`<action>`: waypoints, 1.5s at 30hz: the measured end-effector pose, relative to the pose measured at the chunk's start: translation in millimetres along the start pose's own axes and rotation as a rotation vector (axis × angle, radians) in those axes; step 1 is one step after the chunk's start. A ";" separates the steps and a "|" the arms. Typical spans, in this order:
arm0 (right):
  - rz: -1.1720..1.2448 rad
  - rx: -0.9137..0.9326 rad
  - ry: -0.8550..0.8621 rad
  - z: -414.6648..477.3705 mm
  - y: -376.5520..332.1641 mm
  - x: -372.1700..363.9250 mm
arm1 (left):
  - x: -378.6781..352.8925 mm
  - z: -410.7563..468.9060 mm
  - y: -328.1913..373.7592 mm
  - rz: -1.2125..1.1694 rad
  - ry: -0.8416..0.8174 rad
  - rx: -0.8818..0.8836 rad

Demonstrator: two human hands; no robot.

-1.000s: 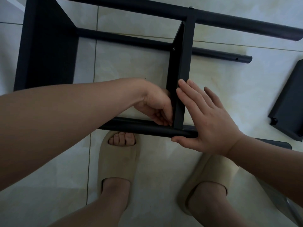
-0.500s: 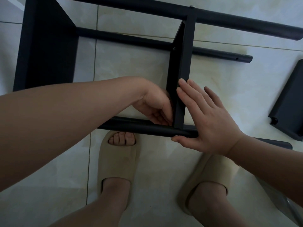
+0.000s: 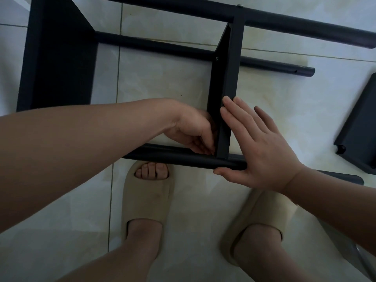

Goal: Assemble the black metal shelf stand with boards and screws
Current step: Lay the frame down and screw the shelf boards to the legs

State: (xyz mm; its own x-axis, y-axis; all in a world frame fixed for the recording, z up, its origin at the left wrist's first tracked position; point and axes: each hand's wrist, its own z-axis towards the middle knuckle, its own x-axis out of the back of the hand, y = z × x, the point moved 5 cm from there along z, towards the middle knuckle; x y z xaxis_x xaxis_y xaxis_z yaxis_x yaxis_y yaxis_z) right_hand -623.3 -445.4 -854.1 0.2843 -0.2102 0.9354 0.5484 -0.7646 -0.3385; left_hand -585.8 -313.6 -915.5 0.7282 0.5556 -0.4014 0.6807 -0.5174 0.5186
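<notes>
The black shelf stand lies on its side on the tiled floor. Its middle board (image 3: 225, 78) stands on edge between the far tube (image 3: 284, 23) and the near tube (image 3: 162, 153). My left hand (image 3: 191, 131) is at the inner corner where that board meets the near tube, fingertips bunched together; whatever they pinch is hidden. My right hand (image 3: 262, 151) presses flat against the board's right face, fingers straight, thumb lying along the near tube. A screw head (image 3: 217, 58) shows on the board higher up.
A wide black board (image 3: 59, 58) closes the frame at the left. A second tube (image 3: 274, 65) with a hole near its end lies behind. A loose black board (image 3: 362, 127) rests on the floor at the right. My feet in beige slippers (image 3: 148, 192) stand just below the near tube.
My left hand has shifted very slightly at the corner. The right hand and the frame have stayed where they were.
</notes>
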 end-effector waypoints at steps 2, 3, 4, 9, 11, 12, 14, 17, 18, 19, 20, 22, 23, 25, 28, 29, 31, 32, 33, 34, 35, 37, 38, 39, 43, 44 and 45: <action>0.001 0.000 -0.002 0.1 0.0 0.3 | 0.3 -0.2 -0.4 -0.005 -0.009 0.011; 0.002 0.000 0.000 0.1 -0.1 0.4 | 0.6 -0.4 -0.8 0.003 -0.024 0.028; 0.004 0.001 0.002 0.3 -0.2 0.6 | 0.7 -0.8 -1.3 0.021 -0.041 0.053; 0.008 0.000 -0.001 0.4 -0.7 0.2 | 6.7 1.6 -0.6 0.213 -0.009 0.128; 0.010 -0.002 -0.003 0.6 -0.6 0.3 | 7.4 3.1 1.0 0.243 0.003 0.130; 0.011 -0.002 -0.002 0.6 -0.5 0.4 | 7.3 3.6 1.5 0.245 0.001 0.130; 0.012 -0.001 -0.001 0.4 -0.6 0.3 | 7.4 4.2 2.2 0.245 -0.001 0.125; 0.011 0.002 0.000 0.4 -1.1 -0.3 | 8.4 4.4 2.0 0.243 -0.001 0.118; 0.011 0.001 0.000 0.5 -1.0 -0.1 | 8.6 4.3 1.9 0.240 -0.003 0.118; 0.011 0.000 -0.001 0.4 -0.8 0.0 | 8.8 4.2 1.9 0.238 -0.006 0.117; 0.013 -0.001 -0.002 0.4 -0.4 0.2 | 8.9 4.1 1.8 0.237 -0.007 0.115; 0.013 -0.001 -0.004 0.4 -0.5 0.4 | 8.8 3.5 1.6 0.229 -0.011 0.107; 0.012 0.000 -0.005 0.5 -0.7 0.2 | 8.7 2.9 1.3 0.224 -0.013 0.102; 0.014 -0.002 -0.007 0.6 -0.8 0.0 | 9.6 1.6 1.0 0.214 -0.017 0.098; 0.016 -0.004 -0.008 0.6 -0.2 0.3 | 12.2 0.2 -0.2 0.225 -0.005 0.105; 0.015 -0.004 -0.008 0.5 -0.2 0.3 | 12.7 0.3 -0.7 0.236 0.002 0.105; 0.016 -0.002 -0.003 0.5 -0.2 0.6 | 11.8 1.4 -1.0 0.262 0.010 0.100; 0.015 -0.002 -0.001 0.7 -0.1 0.6 | 10.9 2.3 -0.8 0.271 0.011 0.095; 0.016 -0.002 -0.001 0.8 -0.2 0.4 | 10.3 3.0 -0.6 0.277 0.013 0.089; 0.016 -0.002 -0.001 0.9 -0.1 0.2 | 9.9 3.8 -0.1 0.279 0.015 0.083; 0.017 -0.002 -0.003 0.7 -0.2 -0.2 | 9.6 4.2 0.3 0.277 0.016 0.079; 0.017 0.001 -0.003 0.5 -0.2 -0.7 | 9.2 4.2 1.1 0.267 0.013 0.070; 0.017 0.002 -0.002 0.4 -0.3 -0.9 | 9.1 4.2 1.1 0.263 0.012 0.066; 0.017 0.004 -0.001 0.3 -0.4 -1.0 | 9.1 4.1 0.9 0.261 0.010 0.064; 0.017 0.005 0.003 0.3 -0.3 -0.3 | 8.3 2.5 0.9 0.249 -0.005 0.050; 0.016 0.006 0.002 0.4 -0.3 -0.2 | 8.2 1.8 1.3 0.243 -0.011 0.043; 0.016 0.006 0.001 0.3 -0.3 -0.2 | 8.1 0.9 1.4 0.234 -0.017 0.035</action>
State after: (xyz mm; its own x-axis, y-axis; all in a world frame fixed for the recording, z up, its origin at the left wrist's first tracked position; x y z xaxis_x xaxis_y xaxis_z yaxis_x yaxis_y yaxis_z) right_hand -623.2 -444.9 -854.2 0.2922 -0.2230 0.9300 0.5482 -0.7577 -0.3540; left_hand -578.8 -310.4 -918.7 0.8676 0.4067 -0.2861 0.4951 -0.6536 0.5725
